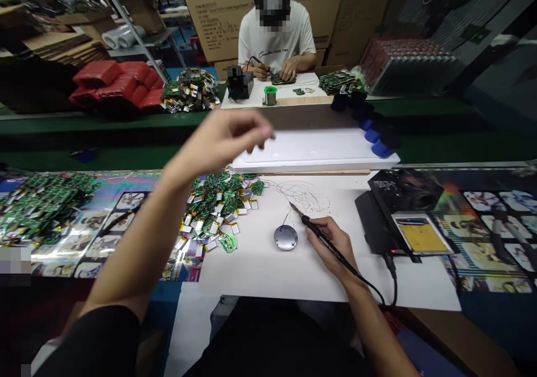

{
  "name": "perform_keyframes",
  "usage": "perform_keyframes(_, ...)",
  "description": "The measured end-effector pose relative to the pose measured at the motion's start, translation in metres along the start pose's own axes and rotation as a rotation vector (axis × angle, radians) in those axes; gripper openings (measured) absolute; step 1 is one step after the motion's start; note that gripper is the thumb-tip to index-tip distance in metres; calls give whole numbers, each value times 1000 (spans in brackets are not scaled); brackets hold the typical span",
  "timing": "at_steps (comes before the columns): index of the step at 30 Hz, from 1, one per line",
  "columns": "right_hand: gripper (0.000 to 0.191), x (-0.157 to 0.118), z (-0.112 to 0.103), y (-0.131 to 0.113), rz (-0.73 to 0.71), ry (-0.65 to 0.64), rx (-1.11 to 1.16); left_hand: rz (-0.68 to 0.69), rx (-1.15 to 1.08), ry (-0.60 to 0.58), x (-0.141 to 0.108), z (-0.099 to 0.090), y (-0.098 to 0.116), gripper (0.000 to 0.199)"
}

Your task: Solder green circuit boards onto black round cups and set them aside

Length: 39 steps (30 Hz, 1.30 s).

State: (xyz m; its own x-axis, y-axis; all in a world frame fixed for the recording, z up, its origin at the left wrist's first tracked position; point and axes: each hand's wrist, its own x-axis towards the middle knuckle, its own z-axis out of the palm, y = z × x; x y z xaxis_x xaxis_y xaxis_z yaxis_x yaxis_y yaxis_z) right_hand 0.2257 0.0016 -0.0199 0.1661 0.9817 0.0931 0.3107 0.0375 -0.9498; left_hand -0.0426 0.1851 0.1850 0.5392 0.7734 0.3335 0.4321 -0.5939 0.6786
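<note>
Soldering iron (321, 235) is sitting in the right hand (338, 245), fingers clasping its dark handle — it's looking light and stiff, probably hot at the tip, so that handle is offering the sensible hold. The tip is pointing forward and left, beyond the fingers, over the white sheet (251, 271). The left hand (232, 136) is hovering, blurred — whether it's holding anything, I can't tell.

Electronics workshop; soldering iron (321, 236), circuit boards (225, 193)
</note>
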Motion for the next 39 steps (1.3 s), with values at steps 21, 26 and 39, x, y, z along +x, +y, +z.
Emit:
perform_keyframes(21, 30, 1, 3, -1, -35, 195, 72, -89, 483, 45, -69, 98, -96, 22)
perform_keyframes(26, 42, 5, -3, -23, -42, 285, 219, -19, 172, 253, -71, 84, -78, 27)
perform_keyframes(39, 14, 13, 7, -57, -204, 175, 173, -373, -339, 166, -85, 74, -61, 31)
